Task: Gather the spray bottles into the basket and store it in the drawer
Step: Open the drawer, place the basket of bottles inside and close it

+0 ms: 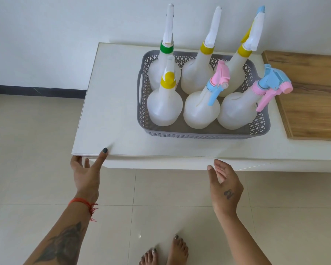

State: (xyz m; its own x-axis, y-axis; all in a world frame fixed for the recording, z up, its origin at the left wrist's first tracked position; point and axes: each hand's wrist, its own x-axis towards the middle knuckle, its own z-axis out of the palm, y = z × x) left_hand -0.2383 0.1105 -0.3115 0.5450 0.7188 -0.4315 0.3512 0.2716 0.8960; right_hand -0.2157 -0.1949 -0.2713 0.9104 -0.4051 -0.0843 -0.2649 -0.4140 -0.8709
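- Gathering looks finished: six spray bottles (200,109) stand upright in two rows inside the grey basket (199,133), which sits on the white worktop (111,104).
- The left hand (86,174) pinches the worktop's front edge, thumb on top, fingers underneath; the right hand (225,185) hovers spread, just below that edge, touching nothing.
- The step in hand seems to be opening the drawer; no drawer shows clearly.
- Next: lift the basket level, since the tall bottles may topple.
- Bottles are translucent, bulbous plastic; the basket is perforated lattice; a wooden panel (310,96) lies beside it.
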